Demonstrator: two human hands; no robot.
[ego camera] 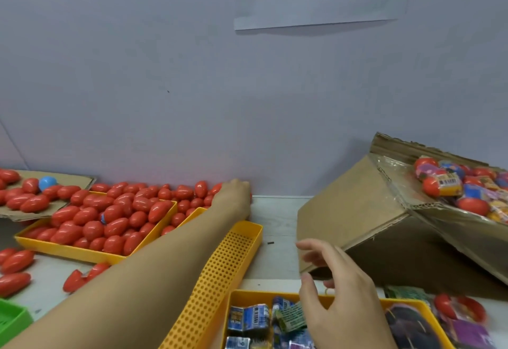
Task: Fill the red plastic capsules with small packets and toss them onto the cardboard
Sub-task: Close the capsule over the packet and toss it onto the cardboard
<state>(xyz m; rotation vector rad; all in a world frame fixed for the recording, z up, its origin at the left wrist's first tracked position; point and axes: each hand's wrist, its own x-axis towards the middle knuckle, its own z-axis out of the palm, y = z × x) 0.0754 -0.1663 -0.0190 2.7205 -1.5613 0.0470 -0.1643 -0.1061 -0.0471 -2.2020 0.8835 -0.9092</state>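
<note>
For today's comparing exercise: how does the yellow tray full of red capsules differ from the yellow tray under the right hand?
The capsule tray lies far left, heaped with plain red capsules; the packet tray lies near, holding small printed packets. No hand is over the capsule tray; the right hand hovers open above the packet tray. Both are shallow yellow plastic.

glossy red plastic capsules fill a smooth yellow plastic tray; right of it, a matt corrugated cardboard box.
</note>
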